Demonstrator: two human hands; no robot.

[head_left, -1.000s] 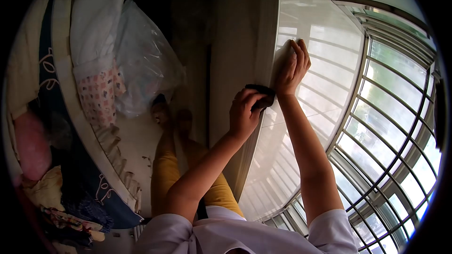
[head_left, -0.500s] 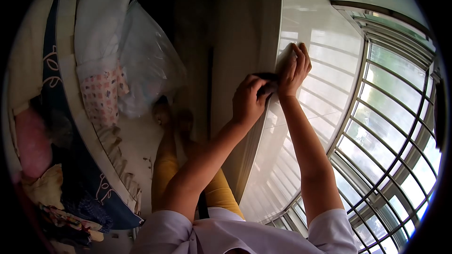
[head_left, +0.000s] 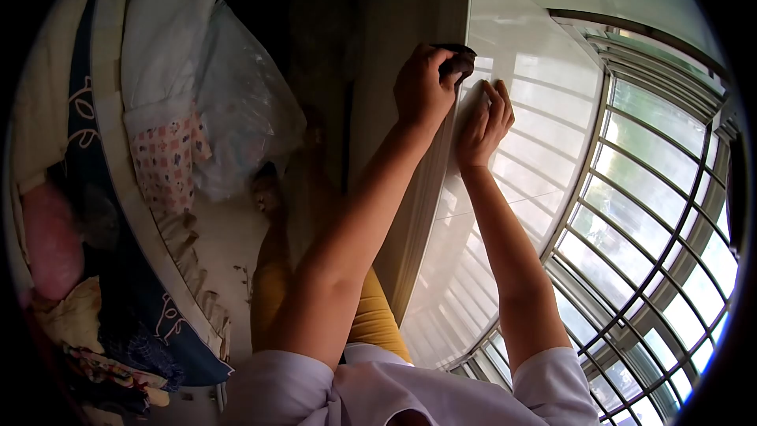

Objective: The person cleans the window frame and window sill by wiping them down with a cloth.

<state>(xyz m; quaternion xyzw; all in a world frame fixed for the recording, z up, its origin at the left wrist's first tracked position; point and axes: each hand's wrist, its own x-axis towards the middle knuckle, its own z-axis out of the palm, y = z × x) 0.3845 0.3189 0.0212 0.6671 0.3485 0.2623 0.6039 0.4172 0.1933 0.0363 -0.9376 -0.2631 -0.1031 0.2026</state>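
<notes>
My left hand [head_left: 424, 88] is closed around a dark cloth [head_left: 459, 63], bunched up at the edge of a glossy white tiled sill [head_left: 536, 102]. Part of the cloth is hidden by my fingers. Just nearer to me, my right hand [head_left: 483, 125] rests on the sill with its fingers stretched out and bent a little. The two hands are apart, and I see nothing in the right one.
A barred window [head_left: 654, 181] runs along the right. On the left, a bed edge with a dark blue patterned cloth [head_left: 85, 118] holds a clear plastic bag [head_left: 244, 95], a pink object [head_left: 51, 241] and crumpled clothes [head_left: 118, 355]. My legs in yellow trousers [head_left: 378, 312] are below.
My left hand has moved forward along the sill edge with the dark cloth, from beside my right wrist to beyond the right fingertips. The right hand has shifted only slightly.
</notes>
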